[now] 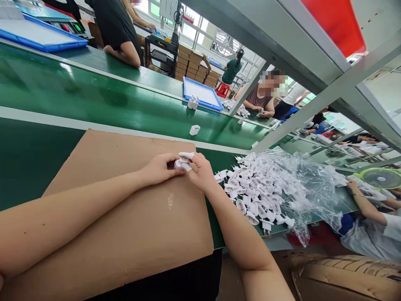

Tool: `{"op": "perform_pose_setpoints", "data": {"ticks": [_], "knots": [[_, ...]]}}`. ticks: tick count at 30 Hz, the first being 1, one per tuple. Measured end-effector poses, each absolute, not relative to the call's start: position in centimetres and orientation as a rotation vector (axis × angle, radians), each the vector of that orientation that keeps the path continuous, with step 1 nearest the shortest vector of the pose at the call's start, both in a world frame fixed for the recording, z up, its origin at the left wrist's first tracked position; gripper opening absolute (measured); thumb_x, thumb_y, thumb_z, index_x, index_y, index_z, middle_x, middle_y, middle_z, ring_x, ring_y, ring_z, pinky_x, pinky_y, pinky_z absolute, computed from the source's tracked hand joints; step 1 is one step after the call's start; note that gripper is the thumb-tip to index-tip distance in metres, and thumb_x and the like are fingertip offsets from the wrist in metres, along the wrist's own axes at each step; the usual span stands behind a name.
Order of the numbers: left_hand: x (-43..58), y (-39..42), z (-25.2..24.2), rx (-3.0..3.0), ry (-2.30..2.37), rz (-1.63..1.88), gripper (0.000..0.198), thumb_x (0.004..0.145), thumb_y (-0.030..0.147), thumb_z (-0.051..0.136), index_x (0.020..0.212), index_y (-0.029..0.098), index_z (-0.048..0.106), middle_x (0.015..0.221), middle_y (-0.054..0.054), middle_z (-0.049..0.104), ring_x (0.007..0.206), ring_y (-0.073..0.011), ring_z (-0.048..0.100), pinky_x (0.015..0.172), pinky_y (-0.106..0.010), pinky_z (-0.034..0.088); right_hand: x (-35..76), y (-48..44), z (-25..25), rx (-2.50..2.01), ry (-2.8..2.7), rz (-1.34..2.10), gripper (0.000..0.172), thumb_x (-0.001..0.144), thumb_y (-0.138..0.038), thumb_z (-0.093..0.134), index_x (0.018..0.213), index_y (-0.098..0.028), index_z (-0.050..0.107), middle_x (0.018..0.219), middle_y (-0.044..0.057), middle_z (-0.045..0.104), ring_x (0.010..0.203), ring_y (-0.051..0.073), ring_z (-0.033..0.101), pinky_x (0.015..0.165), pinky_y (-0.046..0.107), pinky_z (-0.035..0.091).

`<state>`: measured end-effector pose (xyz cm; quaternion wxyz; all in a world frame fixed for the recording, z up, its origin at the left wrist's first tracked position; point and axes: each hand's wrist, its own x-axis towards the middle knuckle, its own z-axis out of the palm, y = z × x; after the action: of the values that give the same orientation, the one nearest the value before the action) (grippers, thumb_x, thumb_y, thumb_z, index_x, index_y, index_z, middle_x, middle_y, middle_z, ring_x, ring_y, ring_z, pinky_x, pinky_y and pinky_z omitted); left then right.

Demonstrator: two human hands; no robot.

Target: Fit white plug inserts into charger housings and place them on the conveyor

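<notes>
Above the cardboard sheet [125, 217], my left hand [159, 168] and my right hand [200, 170] meet around a small white plastic plug part [179, 163]. Both hands are closed on it, fingertips pinching from either side, and they cover much of its shape. White finger covers sit on the thumb and a finger of my right hand. To the right of my right forearm lies a heap of white plug parts [253, 188], some with pins showing. A white plug housing [194, 130] lies on the green belt beyond my hands.
White plugs with pins up [193, 103] stand farther back on the green belt [125, 100]. A blue-rimmed tray [203, 94] is behind them. Clear plastic bag [313, 184] spreads beside the heap. A metal frame [282, 104] slants overhead. Co-workers sit across and at right.
</notes>
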<state>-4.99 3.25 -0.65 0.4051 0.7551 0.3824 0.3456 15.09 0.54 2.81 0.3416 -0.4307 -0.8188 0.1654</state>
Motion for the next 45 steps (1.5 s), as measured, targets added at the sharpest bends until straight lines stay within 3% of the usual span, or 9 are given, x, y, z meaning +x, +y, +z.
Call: {"op": "perform_pose_setpoints", "data": {"ticks": [8,15,21,28,35,45], "knots": [[-4.9,3.1,-0.6,1.85,0.979,0.88,0.041,0.079,0.058,0.072,0.098,0.021,0.072,0.093,-0.004,0.073,0.086,-0.0255,0.066,0.078,-0.036,0.053,15.1,0.4,2.9,-1.156,-2.149,0.305,0.046,0.089,-0.009,0.053,0.13,-0.027,0.065,0.119,0.006,0.069,0.111,0.024,0.059,0.099,0.037,0.049],[-4.9,3.3,-1.1,1.832,0.933,0.911,0.035,0.08,0.05,0.074,0.099,0.021,0.07,0.096,-0.002,0.073,0.09,-0.0251,0.067,0.079,-0.034,0.053,14.6,0.3,3.4,-1.133,-2.249,0.295,0.039,0.089,-0.007,0.052,0.121,-0.023,0.068,0.111,0.007,0.07,0.105,0.023,0.058,0.093,0.035,0.05],[-4.9,3.1,-0.8,1.857,0.983,0.899,0.036,0.08,0.053,0.073,0.096,0.021,0.072,0.091,-0.003,0.072,0.084,-0.0243,0.066,0.077,-0.035,0.052,14.5,0.0,3.5,-1.155,-2.142,0.271,0.035,0.096,-0.014,0.05,0.125,-0.025,0.066,0.114,0.006,0.07,0.107,0.023,0.059,0.095,0.036,0.049],[-4.9,3.1,-0.8,1.862,0.964,0.911,0.037,0.079,0.054,0.075,0.092,0.02,0.07,0.09,-0.002,0.071,0.083,-0.0231,0.065,0.073,-0.032,0.05,14.4,0.5,3.4,-1.196,-2.228,0.281,0.037,0.09,-0.008,0.052,0.119,-0.024,0.069,0.108,0.005,0.072,0.099,0.023,0.058,0.09,0.034,0.049],[-4.9,2.7,-0.7,1.826,0.933,0.932,0.045,0.082,0.05,0.074,0.118,0.024,0.07,0.109,-0.002,0.074,0.095,-0.0235,0.068,0.085,-0.033,0.054,14.1,0.0,3.2,-1.272,-2.162,0.243,0.043,0.084,-0.004,0.049,0.116,-0.023,0.07,0.104,0.006,0.07,0.098,0.023,0.057,0.086,0.034,0.048],[-4.9,2.8,-0.7,1.785,0.918,0.917,0.048,0.08,0.051,0.075,0.117,0.022,0.071,0.108,-0.004,0.074,0.094,-0.0254,0.068,0.086,-0.037,0.055,14.4,0.0,2.6,-1.188,-2.108,0.158,0.042,0.084,-0.003,0.048,0.117,-0.021,0.067,0.108,0.008,0.07,0.101,0.025,0.058,0.088,0.037,0.05]]}}
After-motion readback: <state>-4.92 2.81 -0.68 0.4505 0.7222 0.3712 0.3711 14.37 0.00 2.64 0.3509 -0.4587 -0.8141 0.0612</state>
